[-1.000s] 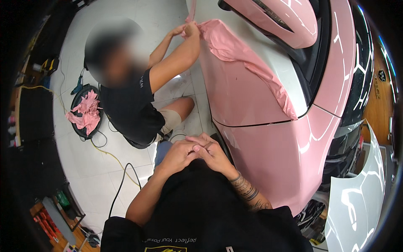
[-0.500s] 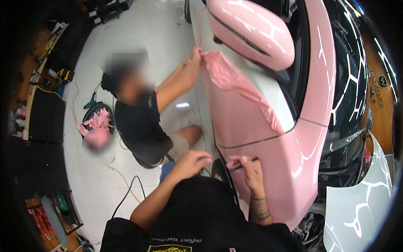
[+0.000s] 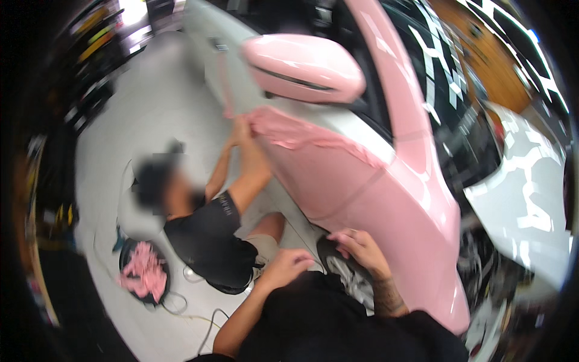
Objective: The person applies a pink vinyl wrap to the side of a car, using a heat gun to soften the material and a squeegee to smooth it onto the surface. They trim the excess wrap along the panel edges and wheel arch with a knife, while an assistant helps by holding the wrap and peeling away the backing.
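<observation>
My right hand (image 3: 363, 250) is closed, with a scrap of pink film (image 3: 339, 236) at its fingertips. It is in front of the pink front fender (image 3: 398, 226) and above the wheel (image 3: 344, 265). To its left my left hand (image 3: 289, 267) is held in front of my body with curled fingers; anything inside them is hidden. A crouching co-worker (image 3: 211, 241) stretches both arms to the car door and grips the loose edge of pink wrap film (image 3: 289, 130). That film lies bunched along the door, below bare white paint.
Above the door the pink side mirror (image 3: 307, 66) juts out. A black bin (image 3: 167, 274) full of pink film scraps (image 3: 145, 271) stands on the floor behind the co-worker, near a dark cable (image 3: 212, 329). A white body panel (image 3: 525, 187) is at the right.
My view has turned, bringing the wheel into sight. Both my hands stay in front of me, closed. The dark stick-like tool seen in my right hand earlier is hard to make out now.
</observation>
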Motion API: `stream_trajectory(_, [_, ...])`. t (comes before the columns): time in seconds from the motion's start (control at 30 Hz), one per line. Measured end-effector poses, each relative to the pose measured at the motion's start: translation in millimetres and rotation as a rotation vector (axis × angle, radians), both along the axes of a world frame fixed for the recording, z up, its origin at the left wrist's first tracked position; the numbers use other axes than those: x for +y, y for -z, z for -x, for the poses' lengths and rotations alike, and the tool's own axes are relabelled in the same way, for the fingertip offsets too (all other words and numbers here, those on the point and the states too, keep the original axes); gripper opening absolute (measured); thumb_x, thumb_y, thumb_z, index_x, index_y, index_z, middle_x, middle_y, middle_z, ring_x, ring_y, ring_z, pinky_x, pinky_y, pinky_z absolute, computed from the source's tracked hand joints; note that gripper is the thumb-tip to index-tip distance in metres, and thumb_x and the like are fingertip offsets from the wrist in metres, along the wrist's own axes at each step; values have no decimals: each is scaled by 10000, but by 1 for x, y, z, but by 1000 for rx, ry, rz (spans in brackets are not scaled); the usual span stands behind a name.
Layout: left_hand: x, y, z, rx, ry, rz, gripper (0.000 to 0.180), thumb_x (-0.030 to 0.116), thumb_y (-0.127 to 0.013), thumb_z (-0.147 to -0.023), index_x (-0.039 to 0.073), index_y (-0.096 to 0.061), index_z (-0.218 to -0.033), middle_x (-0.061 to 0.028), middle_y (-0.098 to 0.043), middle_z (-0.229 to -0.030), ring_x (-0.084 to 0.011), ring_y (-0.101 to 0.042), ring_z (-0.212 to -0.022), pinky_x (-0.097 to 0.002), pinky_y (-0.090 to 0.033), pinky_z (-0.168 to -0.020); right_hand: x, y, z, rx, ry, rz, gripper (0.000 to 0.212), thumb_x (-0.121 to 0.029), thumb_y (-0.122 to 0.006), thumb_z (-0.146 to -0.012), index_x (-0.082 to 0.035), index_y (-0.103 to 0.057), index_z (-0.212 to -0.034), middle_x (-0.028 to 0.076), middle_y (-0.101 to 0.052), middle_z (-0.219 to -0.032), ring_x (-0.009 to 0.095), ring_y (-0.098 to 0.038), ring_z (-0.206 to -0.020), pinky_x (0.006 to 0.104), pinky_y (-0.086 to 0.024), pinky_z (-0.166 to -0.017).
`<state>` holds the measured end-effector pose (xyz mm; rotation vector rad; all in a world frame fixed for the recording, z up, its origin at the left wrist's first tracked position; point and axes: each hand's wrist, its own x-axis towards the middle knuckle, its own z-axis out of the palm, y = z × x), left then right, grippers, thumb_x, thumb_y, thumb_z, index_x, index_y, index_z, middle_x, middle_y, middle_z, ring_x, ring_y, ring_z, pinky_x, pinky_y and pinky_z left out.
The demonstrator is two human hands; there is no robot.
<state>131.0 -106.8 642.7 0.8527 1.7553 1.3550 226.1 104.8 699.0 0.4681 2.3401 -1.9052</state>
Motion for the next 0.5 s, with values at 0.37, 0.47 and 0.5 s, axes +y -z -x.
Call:
stream_trajectory(0.37, [1, 41, 20, -319, -77, -190, 116, 99, -630, -862, -5, -615, -812, 21, -537, -665, -41, -461, -597, -213, -379, -542, -51, 23, -70, -183, 232, -309, 270, -223, -492, -952, -8, -652, -987, 152, -665, -832, 235, -621, -750, 332, -479, -700])
stream_trajectory(0.47, [31, 35, 26, -228, 49, -228, 169, 99, -621, -849, -21, -623, -967, -35, -607, -758, -95, -551, -667, -249, -448, -630, -42, 17, -93, -208, 371, -269, 275, -226, -503, -951, 1, -652, -1000, 96, -662, -790, 137, -587, -731, 318, -478, -687])
stream_trajectory(0.5, [52, 33, 26, -136, 76, -249, 205, 108, -624, -844, -25, -624, -999, -53, -623, -767, -118, -571, -681, -267, -461, -648, -35, 10, -100, -262, 423, -277, 281, -232, -507, -950, 4, -652, -996, 88, -648, -760, 132, -576, -692, 310, -477, -665])
